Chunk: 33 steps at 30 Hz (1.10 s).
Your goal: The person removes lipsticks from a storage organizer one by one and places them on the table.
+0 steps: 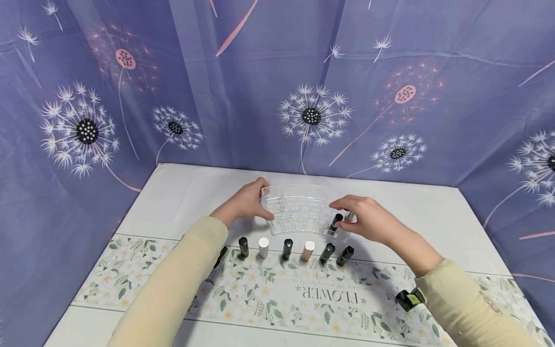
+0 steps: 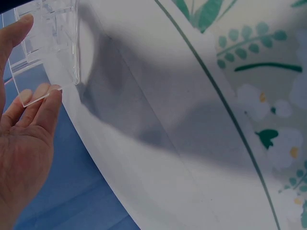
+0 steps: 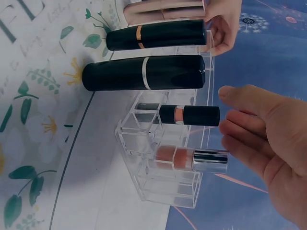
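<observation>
A clear acrylic lipstick organizer (image 1: 303, 226) with stepped compartments stands on the white part of the table. At its left end my left hand (image 1: 248, 200) grips the end wall, fingers behind the clear panel (image 2: 41, 98) and thumb in front. My right hand (image 1: 368, 218) is at the other end, fingers loosely bent and holding nothing. Close by its fingertips, a black-capped lip tube (image 3: 194, 115) and a silver-capped lip gloss (image 3: 210, 160) with a peach body stand in organizer compartments.
In front of the organizer runs a row of upright lipsticks: several black ones (image 1: 287, 249), a white one (image 1: 263, 247) and a pink one (image 1: 308, 251). A floral printed band (image 1: 260, 289) crosses the table. Behind hangs a blue dandelion curtain (image 1: 243, 120).
</observation>
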Tool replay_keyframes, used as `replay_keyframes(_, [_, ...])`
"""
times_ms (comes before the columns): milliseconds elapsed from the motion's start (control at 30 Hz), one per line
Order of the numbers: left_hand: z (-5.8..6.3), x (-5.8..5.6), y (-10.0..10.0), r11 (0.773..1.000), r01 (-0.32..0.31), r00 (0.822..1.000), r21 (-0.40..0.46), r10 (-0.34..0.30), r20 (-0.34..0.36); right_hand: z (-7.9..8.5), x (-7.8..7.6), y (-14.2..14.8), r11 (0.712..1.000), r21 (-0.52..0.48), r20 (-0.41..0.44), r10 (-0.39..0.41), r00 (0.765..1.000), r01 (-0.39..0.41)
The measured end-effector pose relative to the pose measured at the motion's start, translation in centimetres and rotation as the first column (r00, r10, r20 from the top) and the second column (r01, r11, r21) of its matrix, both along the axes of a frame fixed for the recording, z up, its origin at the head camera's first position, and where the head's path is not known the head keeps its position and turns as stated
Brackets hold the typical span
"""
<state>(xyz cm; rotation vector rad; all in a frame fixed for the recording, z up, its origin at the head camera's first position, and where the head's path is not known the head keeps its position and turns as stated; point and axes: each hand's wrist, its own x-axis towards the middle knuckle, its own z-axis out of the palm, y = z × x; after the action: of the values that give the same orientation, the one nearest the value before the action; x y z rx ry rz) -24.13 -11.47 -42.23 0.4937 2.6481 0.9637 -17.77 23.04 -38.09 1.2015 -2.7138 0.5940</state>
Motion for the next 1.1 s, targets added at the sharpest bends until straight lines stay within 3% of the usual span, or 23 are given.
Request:
replay_keyframes(567, [-0.2,-0.1,0.0,1.0,0.006,1.0,-0.008,-0.006,0.005,-0.1,-0.5,-0.8,0.988,0.152,-0.037,0.008,0.999,-0.003])
replay_keyframes(1100, [-0.4,-0.4,0.0,1.0,0.01,1.0,0.009,-0.01,-0.002,0.2,-1.1,-1.5,0.972,0.23,-0.044,0.064,0.997,-0.052])
